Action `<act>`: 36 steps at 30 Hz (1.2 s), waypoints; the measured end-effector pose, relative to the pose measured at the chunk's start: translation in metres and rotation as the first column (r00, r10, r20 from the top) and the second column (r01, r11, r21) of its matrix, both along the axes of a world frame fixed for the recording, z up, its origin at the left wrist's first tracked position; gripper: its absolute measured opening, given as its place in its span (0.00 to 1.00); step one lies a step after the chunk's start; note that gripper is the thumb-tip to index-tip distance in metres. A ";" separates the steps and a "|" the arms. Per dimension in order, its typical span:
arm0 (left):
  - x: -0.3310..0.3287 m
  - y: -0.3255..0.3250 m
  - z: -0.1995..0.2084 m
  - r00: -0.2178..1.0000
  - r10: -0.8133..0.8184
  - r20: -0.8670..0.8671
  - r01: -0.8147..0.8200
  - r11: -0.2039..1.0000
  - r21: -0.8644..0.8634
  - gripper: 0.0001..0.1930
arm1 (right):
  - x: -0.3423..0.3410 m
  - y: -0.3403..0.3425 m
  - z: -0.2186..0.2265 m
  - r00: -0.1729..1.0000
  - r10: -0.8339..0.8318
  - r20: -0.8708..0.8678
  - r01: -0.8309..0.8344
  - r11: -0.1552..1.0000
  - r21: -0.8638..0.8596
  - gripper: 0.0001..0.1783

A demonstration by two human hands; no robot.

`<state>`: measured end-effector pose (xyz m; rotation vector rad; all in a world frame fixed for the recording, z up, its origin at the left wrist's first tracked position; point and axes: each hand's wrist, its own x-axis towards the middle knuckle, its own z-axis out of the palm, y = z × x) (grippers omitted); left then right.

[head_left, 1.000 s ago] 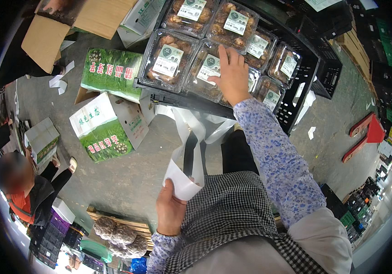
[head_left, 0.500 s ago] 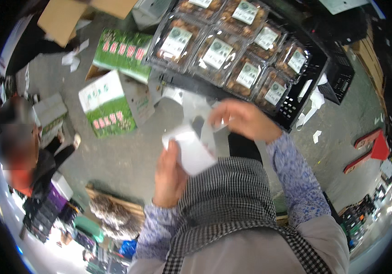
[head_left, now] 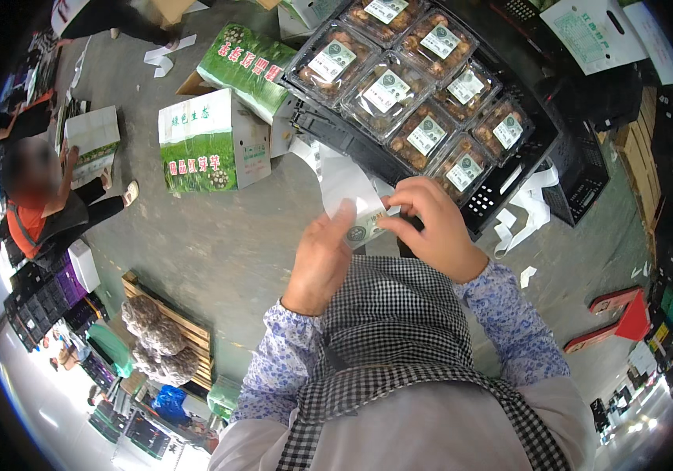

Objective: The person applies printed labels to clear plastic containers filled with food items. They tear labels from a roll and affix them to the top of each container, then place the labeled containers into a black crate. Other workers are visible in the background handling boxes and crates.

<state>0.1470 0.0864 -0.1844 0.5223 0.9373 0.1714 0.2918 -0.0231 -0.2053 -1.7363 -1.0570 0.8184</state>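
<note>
A white strip of backing paper with printed labels [head_left: 344,185] hangs in front of my apron, just short of the black crate. My left hand [head_left: 322,255] grips the strip, thumb laid on top of it. At the strip's right edge, my right hand [head_left: 437,228] pinches a label's edge between thumb and fingers. Whether the label has lifted off the backing I cannot tell. Beyond my hands, the black plastic crate [head_left: 327,132] bears several clear plastic packs [head_left: 390,93] of brown, lumpy food, each with a white and green label on its lid.
Green and white cartons [head_left: 195,143] stand left of the crate. Loose paper strips [head_left: 536,196] lie to its right, near another black crate [head_left: 579,177]. A red forked metal piece [head_left: 628,315] is at the far right. A person [head_left: 46,196] handles a carton at left.
My right hand has come down to meet the strip and now pinches its edge. My left hand has moved right and forward with the strip, whose printed label now shows.
</note>
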 end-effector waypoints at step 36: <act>0.041 0.024 -0.057 0.980 0.025 -0.198 -0.061 0.982 -0.177 0.22 | 0.164 -0.060 -0.150 0.681 -0.653 -0.331 0.646 0.749 -0.150 0.12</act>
